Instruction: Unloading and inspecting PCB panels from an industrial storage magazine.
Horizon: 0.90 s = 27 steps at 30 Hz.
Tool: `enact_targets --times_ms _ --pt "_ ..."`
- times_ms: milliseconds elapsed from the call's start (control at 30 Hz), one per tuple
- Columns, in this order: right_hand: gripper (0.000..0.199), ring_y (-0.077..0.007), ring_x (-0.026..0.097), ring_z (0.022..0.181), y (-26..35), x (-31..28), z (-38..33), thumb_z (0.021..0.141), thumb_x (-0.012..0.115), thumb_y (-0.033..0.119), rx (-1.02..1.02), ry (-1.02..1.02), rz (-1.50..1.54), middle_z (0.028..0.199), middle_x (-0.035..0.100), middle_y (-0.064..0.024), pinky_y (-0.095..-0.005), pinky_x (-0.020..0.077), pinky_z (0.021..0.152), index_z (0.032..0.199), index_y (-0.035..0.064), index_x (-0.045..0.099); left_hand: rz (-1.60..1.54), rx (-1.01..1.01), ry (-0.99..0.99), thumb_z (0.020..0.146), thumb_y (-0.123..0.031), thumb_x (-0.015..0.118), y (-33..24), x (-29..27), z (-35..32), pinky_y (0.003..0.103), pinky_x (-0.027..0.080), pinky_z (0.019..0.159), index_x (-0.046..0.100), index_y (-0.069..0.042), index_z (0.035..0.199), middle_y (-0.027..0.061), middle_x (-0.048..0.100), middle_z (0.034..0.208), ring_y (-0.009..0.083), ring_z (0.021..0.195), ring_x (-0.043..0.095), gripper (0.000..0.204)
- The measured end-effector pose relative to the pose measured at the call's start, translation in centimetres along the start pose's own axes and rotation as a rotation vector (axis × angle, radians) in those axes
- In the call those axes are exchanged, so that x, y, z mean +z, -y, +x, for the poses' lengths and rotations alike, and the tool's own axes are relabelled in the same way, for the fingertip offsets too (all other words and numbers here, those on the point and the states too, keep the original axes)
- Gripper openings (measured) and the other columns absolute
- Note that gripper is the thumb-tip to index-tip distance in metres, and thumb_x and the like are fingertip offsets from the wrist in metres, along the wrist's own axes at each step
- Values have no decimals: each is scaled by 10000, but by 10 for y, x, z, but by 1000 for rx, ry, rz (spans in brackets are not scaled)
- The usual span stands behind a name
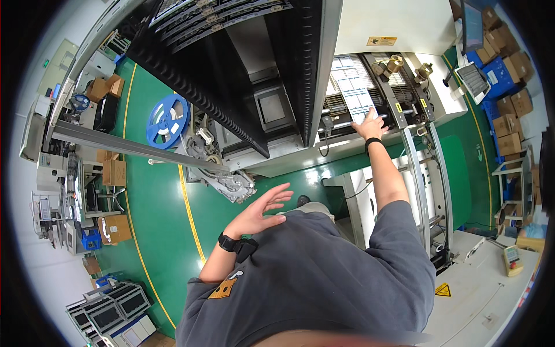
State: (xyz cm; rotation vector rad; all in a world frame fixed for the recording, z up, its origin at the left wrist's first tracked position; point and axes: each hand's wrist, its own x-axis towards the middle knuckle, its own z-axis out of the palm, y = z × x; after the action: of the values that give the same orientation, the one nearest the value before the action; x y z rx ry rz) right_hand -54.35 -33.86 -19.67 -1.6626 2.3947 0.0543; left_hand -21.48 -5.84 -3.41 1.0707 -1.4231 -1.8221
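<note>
A long white and pale-blue panel [352,87], divided like a circuit board sheet, lies on the conveyor rails [386,95] of a white machine. My right hand [370,125] reaches to its near end with fingers spread; the fingertips are at or on the panel, and contact is hard to tell. Nothing shows gripped in that hand. My left hand [261,211] is held in front of my body, fingers stretched out, touching nothing. Left of the panel stands a tall black slotted rack [231,87], with several board strips [214,23] in its upper part.
A blue reel [167,121] sits beside a metal feeder [217,168] left of the rack. Metal rails [419,185] run along my right side. Brass-coloured fittings [395,63] rise beyond the conveyor. Cardboard boxes [509,133] are stacked at far right. Yellow lines [191,214] cross the green floor.
</note>
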Motion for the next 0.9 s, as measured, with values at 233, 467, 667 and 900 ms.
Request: enact_targets --times_ms 233,467,667,900 --pt "1026 -387 343 1273 3 1 0 643 731 544 4 -32 8 1352 338 -288 -603 177 1053 1428 213 159 2 -10 -5 788 79 604 0 1 0 358 341 1056 213 -99 1446 113 389 1406 222 1290 396 785" --pt "1045 -381 317 1296 6 -3 1 640 729 555 0 -26 26 1388 296 -289 -607 170 1048 1439 211 150 9 -9 5 787 74 610 0 1 0 361 336 1059 211 -102 1447 108 388 1408 219 1294 391 790" --pt "1062 -379 303 1309 6 0 1 625 746 546 -6 -49 52 1396 288 -280 -606 165 1055 1441 218 150 20 -19 9 786 67 619 3 2 0 363 331 1064 212 -104 1446 106 384 1412 220 1297 388 794" --pt "1077 -388 274 1328 7 2 5 631 746 543 -11 -46 62 1434 228 -286 -596 153 1063 1456 242 123 11 -30 40 776 63 636 1 4 1 364 312 1078 212 -106 1447 104 370 1422 216 1310 367 811"
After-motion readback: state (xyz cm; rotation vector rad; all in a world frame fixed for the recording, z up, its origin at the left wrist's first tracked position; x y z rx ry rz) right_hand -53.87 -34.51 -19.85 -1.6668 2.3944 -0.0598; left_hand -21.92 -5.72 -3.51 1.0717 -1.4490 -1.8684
